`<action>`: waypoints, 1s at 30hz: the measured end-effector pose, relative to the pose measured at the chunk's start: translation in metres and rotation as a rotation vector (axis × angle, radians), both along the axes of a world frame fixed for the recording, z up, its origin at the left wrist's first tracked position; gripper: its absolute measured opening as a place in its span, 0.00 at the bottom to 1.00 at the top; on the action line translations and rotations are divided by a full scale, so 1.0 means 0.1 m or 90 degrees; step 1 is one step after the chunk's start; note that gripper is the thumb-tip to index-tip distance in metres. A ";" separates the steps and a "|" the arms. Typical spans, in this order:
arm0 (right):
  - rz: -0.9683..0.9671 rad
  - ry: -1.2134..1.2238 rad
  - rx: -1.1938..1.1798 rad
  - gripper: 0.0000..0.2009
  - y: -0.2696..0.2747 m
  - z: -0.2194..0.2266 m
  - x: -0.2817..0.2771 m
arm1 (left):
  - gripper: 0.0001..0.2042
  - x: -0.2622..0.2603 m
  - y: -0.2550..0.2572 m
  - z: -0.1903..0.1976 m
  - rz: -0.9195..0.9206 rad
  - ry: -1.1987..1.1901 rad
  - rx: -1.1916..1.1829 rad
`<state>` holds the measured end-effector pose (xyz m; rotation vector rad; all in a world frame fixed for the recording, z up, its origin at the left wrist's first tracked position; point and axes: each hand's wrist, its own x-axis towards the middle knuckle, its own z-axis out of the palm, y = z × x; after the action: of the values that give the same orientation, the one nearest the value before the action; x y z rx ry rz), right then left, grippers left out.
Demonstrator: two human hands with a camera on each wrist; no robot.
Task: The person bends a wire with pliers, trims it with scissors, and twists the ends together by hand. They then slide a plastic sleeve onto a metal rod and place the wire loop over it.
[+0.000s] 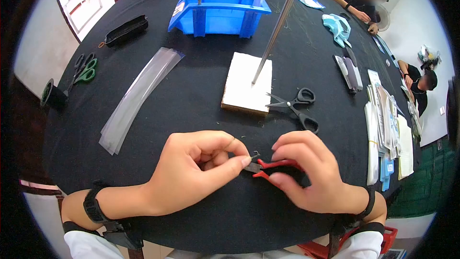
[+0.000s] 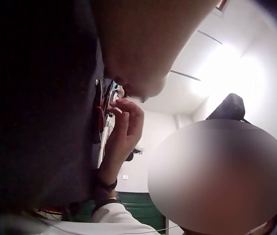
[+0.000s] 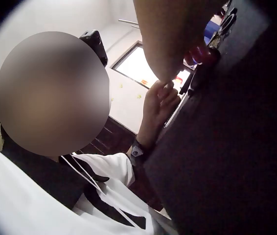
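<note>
At seven o'clock on the black table, the left hand pinches a tiny hooked piece, thumb to forefinger! At five, the right hand arches wide over red-handled pliers, no grip on them. Further up, at three, black scissors point toward a white block; far off at twelve, a blue bin.

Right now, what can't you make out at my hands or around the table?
Tiny piece pinched in the left hand: head view, too small to identify.
Red-handled pliers, handle ends: head view, behind the right hand.
That hand's hold: right wrist view, dark and blurred.
Any print on the stacked papers: head view, too small.
Red object: head view, partly behind the sleeve.
</note>
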<state>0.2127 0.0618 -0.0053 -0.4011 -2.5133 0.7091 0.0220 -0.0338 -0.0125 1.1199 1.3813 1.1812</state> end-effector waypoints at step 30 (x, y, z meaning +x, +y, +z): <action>0.063 0.090 -0.050 0.08 -0.02 -0.13 -0.06 | 0.06 0.09 0.02 -0.07 -0.085 -0.096 -0.045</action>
<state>0.2071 0.0595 -0.0178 -0.2453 -2.3900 0.8472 0.0310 -0.0320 -0.0196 1.0348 1.2047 1.0899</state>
